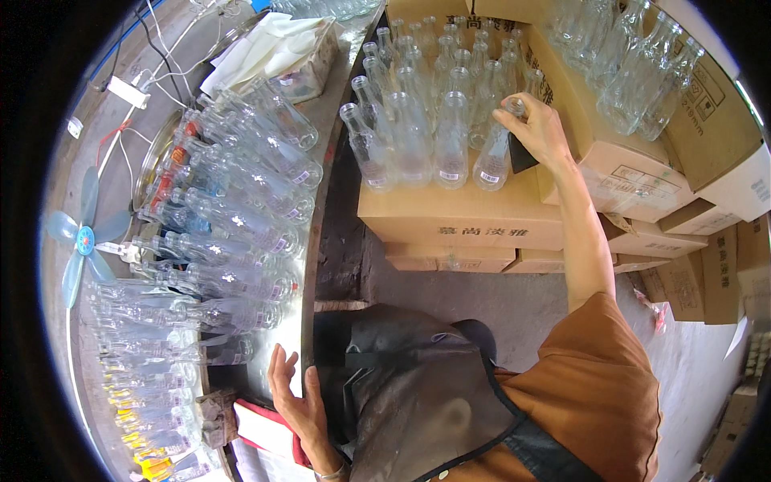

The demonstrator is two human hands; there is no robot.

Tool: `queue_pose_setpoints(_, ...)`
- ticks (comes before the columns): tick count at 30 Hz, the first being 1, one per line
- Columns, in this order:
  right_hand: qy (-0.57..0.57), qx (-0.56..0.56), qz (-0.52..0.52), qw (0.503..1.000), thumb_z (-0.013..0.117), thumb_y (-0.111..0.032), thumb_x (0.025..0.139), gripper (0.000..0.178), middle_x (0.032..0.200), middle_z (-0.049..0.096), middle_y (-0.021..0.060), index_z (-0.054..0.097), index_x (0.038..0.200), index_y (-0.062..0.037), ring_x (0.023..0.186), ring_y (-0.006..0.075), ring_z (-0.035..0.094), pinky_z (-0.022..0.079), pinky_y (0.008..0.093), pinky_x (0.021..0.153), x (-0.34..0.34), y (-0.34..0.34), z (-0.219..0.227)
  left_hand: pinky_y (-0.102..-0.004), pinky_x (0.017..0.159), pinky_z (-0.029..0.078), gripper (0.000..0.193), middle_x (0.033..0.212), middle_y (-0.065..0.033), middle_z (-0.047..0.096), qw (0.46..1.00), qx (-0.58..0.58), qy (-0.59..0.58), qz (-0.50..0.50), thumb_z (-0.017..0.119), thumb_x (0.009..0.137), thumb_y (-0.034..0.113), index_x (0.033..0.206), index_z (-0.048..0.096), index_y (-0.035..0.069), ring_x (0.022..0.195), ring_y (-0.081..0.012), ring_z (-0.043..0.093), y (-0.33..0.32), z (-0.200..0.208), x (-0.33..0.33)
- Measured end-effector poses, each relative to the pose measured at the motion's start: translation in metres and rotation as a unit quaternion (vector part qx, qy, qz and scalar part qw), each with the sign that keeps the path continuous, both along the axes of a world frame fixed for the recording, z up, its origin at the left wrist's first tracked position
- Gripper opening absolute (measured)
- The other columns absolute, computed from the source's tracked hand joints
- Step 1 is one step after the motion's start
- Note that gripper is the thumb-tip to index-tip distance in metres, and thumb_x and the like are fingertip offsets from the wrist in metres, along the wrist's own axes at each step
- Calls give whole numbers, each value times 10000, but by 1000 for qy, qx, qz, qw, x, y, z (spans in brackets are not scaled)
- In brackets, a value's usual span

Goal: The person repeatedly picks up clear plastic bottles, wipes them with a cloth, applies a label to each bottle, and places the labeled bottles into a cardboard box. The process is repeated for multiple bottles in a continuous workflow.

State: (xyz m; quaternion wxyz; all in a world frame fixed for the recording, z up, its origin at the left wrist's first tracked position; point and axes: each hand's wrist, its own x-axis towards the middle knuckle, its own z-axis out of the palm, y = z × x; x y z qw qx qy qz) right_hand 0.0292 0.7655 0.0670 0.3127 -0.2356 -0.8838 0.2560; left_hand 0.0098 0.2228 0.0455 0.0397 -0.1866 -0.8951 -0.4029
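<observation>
My right hand [540,132] reaches out to the far right, its thumb and fingers closed round the neck of a clear glass bottle [491,165]. That bottle stands tilted at the front right of a crowd of similar bottles [412,145] on top of a cardboard box [458,210]. Beside the hand is a dark patch that I cannot make out. My left hand [297,402] hovers by the edge of the metal bench [294,325], fingers apart and holding nothing. Nearest to it are the clear glass bottles [241,277] lined up along the bench.
An open carton [634,165] holding more bottles is at the far right. A box of white sheets [309,68] sits at the bench's far end. A small blue fan [85,239] and loose cables are at the left. Stacked cartons [679,277] line the right side.
</observation>
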Motion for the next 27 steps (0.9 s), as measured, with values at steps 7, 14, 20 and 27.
queue_pose_setpoints(7,-74,-34,9,997,738,-469,860,555,1018,720,189,667,1175,-17,959,266,693,528,371,841,-3,-11,12,-406,963,496,496,1431,-181,539,1000,14,-16,4,692,926,101,1389,541,9,1142,-305,651,-2,-3,-3)
queue_pose_setpoints(14,-19,17,-16,1000,631,-597,907,670,1201,707,180,630,1322,-72,1141,285,668,502,377,966,-15,14,56,-391,969,502,500,1442,-163,530,999,20,-27,5,681,934,91,1407,534,25,1153,-286,648,-11,-9,-1)
queue_pose_setpoints(20,-350,138,-40,926,736,-481,785,553,1135,720,170,721,1150,-65,1055,351,680,536,437,887,-95,65,90,-397,961,501,503,1435,-172,532,999,34,-17,12,690,929,95,1399,531,14,1144,-297,650,-19,-6,2)
queue_pose_setpoints(27,-361,157,25,919,767,-438,708,464,970,727,215,751,927,-29,915,349,709,552,428,776,-108,117,53,-404,943,507,515,1419,-193,543,997,62,-35,38,701,918,100,1392,526,0,1121,-305,659,-33,-16,9)
